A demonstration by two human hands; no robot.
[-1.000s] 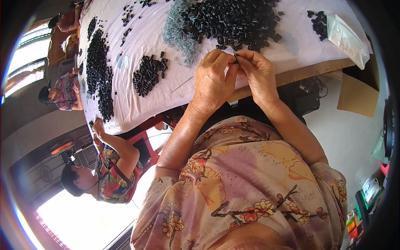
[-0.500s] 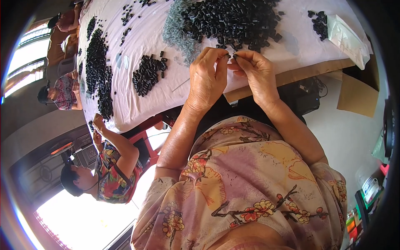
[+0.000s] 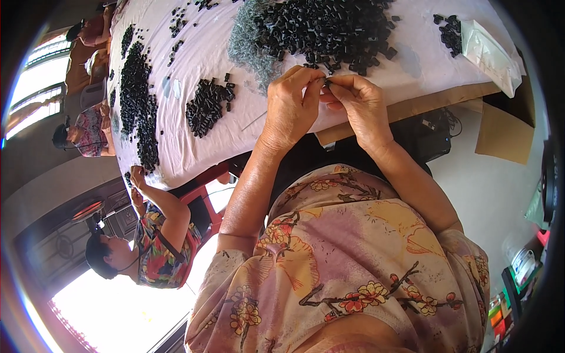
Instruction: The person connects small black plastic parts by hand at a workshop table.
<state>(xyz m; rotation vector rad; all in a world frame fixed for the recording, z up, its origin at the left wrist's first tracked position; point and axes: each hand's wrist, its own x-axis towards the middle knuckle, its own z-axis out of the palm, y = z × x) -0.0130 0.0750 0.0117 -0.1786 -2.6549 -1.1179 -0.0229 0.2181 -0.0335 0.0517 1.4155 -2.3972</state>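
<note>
My left hand point(image 3: 292, 106) and my right hand point(image 3: 364, 106) meet fingertip to fingertip above the table's near edge. The right thumb and forefinger pinch a small black plastic piece point(image 3: 328, 84). My left fingers are closed in a pinch against it; whatever they hold is too small and covered to make out. Just beyond lies a big heap of short black tubular pieces point(image 3: 329, 32). A tangle of fine clear or silvery bits point(image 3: 252, 41) borders that heap on the left. A smaller pile of black pieces point(image 3: 206, 107) sits left of my left hand.
A thin rod point(image 3: 254, 120) lies beside my left wrist on the pale tablecloth point(image 3: 176, 135). Further left spreads a long black pile point(image 3: 136, 100), where a co-worker point(image 3: 162, 241) sits. A white plastic bag point(image 3: 488, 56) and a cardboard box point(image 3: 506, 132) are at right.
My fingertips have come together, the right hand shifting slightly left, so the black piece now meets the left fingertips. The co-worker's arms have moved a little.
</note>
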